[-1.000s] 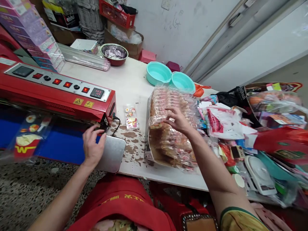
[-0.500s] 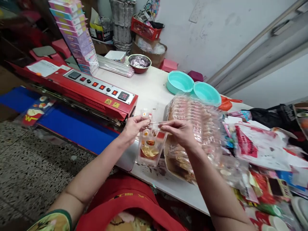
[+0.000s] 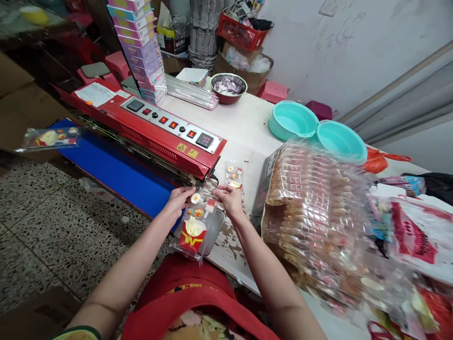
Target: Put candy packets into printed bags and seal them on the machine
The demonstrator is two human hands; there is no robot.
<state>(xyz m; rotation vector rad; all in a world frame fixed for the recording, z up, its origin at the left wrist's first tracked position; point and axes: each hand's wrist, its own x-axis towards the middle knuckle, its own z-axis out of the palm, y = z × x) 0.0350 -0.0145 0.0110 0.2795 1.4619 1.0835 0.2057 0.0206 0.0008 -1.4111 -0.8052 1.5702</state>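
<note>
Between my two hands hangs a clear plastic packet (image 3: 193,230) with toy food pieces inside: a red fries carton, a fried egg and smaller items. My left hand (image 3: 178,202) pinches its upper left corner, and my right hand (image 3: 229,200) pinches the upper right corner. The packet's top edge is close to the near right end of a red band sealing machine (image 3: 170,137). A second, similar packet (image 3: 234,174) lies on the white table just beyond my right hand. Another packet (image 3: 53,138) sticks out past the far left end of the blue conveyor belt (image 3: 123,172).
To the right stands an open carton (image 3: 264,189) packed with several clear packets. Two turquoise basins (image 3: 293,120) sit behind it. A metal bowl (image 3: 228,89) of small sachets and a tall stack of boxes (image 3: 145,56) stand at the back. Plastic bags (image 3: 417,226) crowd the right.
My hands have carried the held packet left and nearer to the sealing machine's end. The packet on the belt has travelled left, beyond the belt's end. My view has turned left.
</note>
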